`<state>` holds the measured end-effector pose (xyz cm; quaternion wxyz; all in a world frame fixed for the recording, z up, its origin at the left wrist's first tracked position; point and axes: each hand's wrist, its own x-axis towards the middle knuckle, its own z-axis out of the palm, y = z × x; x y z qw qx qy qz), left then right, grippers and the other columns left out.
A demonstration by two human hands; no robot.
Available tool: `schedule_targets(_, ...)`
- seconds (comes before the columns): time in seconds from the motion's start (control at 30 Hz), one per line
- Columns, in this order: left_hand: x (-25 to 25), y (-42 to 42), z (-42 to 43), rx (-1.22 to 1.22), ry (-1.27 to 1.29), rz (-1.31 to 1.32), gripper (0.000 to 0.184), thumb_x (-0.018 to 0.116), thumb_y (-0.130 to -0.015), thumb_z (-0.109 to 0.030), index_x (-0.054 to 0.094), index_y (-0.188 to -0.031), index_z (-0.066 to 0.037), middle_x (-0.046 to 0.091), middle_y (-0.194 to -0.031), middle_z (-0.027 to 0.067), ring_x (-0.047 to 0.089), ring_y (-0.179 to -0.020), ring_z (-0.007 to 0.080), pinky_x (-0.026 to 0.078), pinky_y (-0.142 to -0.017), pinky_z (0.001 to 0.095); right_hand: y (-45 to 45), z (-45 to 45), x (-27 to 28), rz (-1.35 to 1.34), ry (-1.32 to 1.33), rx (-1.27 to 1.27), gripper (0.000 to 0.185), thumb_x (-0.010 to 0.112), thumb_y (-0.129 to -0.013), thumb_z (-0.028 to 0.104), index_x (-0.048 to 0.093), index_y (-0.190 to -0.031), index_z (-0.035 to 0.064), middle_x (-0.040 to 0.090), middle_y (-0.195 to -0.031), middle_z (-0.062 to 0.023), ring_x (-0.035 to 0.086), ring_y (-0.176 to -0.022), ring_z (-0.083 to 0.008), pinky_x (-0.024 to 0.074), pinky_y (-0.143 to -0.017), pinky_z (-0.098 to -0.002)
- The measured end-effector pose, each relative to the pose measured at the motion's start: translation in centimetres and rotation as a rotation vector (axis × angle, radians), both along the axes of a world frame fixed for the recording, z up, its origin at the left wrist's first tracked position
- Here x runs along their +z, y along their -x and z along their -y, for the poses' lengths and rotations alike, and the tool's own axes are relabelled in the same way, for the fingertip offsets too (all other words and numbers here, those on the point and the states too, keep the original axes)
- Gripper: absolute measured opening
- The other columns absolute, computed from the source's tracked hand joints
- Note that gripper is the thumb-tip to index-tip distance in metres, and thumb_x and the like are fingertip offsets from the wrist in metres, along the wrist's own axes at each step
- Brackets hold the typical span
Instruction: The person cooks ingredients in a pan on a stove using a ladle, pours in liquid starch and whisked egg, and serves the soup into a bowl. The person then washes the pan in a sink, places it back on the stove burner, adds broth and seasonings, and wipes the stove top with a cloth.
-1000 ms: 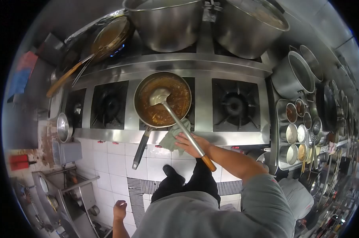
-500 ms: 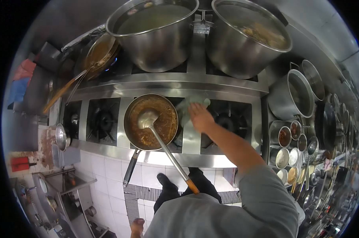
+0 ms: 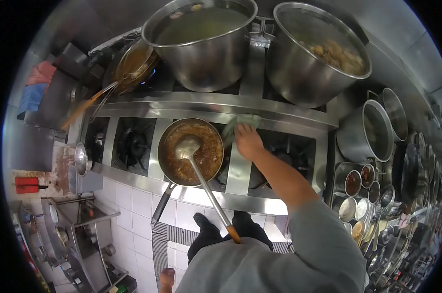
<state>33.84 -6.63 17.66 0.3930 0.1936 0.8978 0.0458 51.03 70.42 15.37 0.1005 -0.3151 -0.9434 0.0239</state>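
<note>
Beneath the right hand [image 3: 249,142], grips a soft, rumpled grey-green cloth [image 3: 248,118] against the smooth, shiny steel stovetop [image 3: 239,172]. Just left of that grip, has a round metal pan [image 3: 159,155] of lumpy brown sauce, with a long, wooden-ended steel ladle [image 3: 187,146] resting inside. Cannot tell whether the distant left hand [image 3: 167,279] is closed.

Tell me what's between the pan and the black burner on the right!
Part of another burner, then a shiny metal strip, with the right hand and a green cloth at its far end. The head view shows it.
</note>
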Motion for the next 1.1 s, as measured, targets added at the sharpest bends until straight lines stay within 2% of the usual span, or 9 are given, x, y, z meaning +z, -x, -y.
schedule_targets(0.1,2.4,-0.2,-2.2,0.145,-0.07,-0.032,0.029,0.07,-0.085,-0.027,0.075,-0.098,-0.002,0.075,-0.094,0.0189,0.072,-0.091,0.0313,0.055,-0.082,0.0401,0.6,-3.2,-0.1,0.088,0.241,-0.004,0.043,0.051,-0.094,0.022,0.061,-0.131,0.002,0.053,-0.144,-0.0162,0.049,-0.133,-0.0332,0.0392,-0.111,-0.048)
schedule_targets(0.33,1.5,0.8,-0.1,-0.277,-0.032,-0.101,0.031,0.057,-0.09,-0.037,0.075,-0.095,-0.012,0.072,-0.092,0.0154,0.067,-0.089,0.0376,0.055,-0.078,0.0465,-16.3,-7.0,-0.4,0.269,0.207,-0.257,0.038,0.039,-0.104,0.024,0.061,-0.13,0.0084,0.056,-0.143,-0.0138,0.05,-0.135,-0.031,0.0421,-0.112,-0.044)
schedule_targets(0.43,4.3,-0.3,-2.8,0.109,0.012,-0.02,0.028,0.056,-0.091,-0.032,0.075,-0.095,-0.012,0.072,-0.094,0.0143,0.067,-0.09,0.0368,0.055,-0.078,0.0463,-22.6,-7.4,-1.3,0.065,0.238,-0.542,0.037,0.041,-0.103,0.024,0.062,-0.129,0.0065,0.058,-0.14,-0.0173,0.053,-0.131,-0.034,0.0442,-0.109,-0.0457)
schedule_targets(0.57,1.4,1.0,0.3,0.028,-0.047,0.035,0.021,0.07,-0.088,-0.021,0.073,-0.098,-0.003,0.075,-0.088,0.0119,0.071,-0.083,0.0229,0.055,-0.077,0.036,-26.8,-6.6,-1.4,0.237,0.244,-0.681,0.035,0.044,-0.101,0.023,0.062,-0.122,0.0021,0.059,-0.133,-0.0216,0.058,-0.121,-0.0391,0.0474,-0.102,-0.0493)
schedule_targets(0.6,1.4,1.4,0.0,-0.028,-0.003,0.038,0.022,0.071,-0.088,-0.022,0.073,-0.098,-0.003,0.075,-0.09,0.0133,0.071,-0.085,0.0242,0.055,-0.077,0.0362,-25.9,-4.5,2.6,0.211,0.28,-0.672,0.032,0.046,-0.1,0.02,0.063,-0.118,0.0007,0.059,-0.132,-0.0224,0.057,-0.12,-0.0415,0.0483,-0.1,-0.0495)
schedule_targets(0.73,-0.8,2.6,0.5,-0.014,0.004,-0.065,0.026,0.07,-0.089,-0.028,0.074,-0.099,-0.004,0.075,-0.098,0.0161,0.072,-0.093,0.0288,0.055,-0.082,0.0386,-29.5,1.6,-1.4,0.092,0.037,-0.63,0.032,0.048,-0.098,0.018,0.063,-0.119,-0.0012,0.059,-0.128,-0.0233,0.056,-0.119,-0.0419,0.046,-0.103,-0.0478)
schedule_targets(0.8,-5.7,4.8,3.5,-0.391,-0.106,-0.066,0.031,0.067,-0.089,-0.033,0.074,-0.101,-0.005,0.074,-0.104,0.0172,0.07,-0.101,0.0328,0.055,-0.088,0.0413,-29.8,6.0,-1.1,0.161,0.12,-0.703,0.033,0.049,-0.099,0.019,0.063,-0.12,-0.0014,0.058,-0.13,-0.023,0.056,-0.12,-0.0421,0.0459,-0.104,-0.0474)
schedule_targets(1.03,-5.0,6.8,-2.4,-0.35,-0.097,0.028,0.032,0.065,-0.09,-0.033,0.075,-0.103,-0.006,0.075,-0.105,0.0152,0.07,-0.102,0.0336,0.054,-0.092,0.042,-30.2,18.1,-1.2,0.019,0.244,-0.914,0.045,0.052,-0.097,0.022,0.06,-0.134,-0.0028,0.056,-0.137,-0.0286,0.05,-0.131,-0.0444,0.0368,-0.115,-0.0474)
schedule_targets(1.1,-1.5,7.2,-5.7,0.056,-0.003,0.122,0.032,0.066,-0.089,-0.032,0.074,-0.102,-0.004,0.075,-0.104,0.0157,0.07,-0.102,0.0341,0.054,-0.091,0.0423,-29.5,19.0,-0.5,-0.022,0.255,-0.978,0.047,0.055,-0.098,0.024,0.057,-0.136,-0.003,0.055,-0.139,-0.0286,0.049,-0.132,-0.0436,0.0365,-0.115,-0.0474)
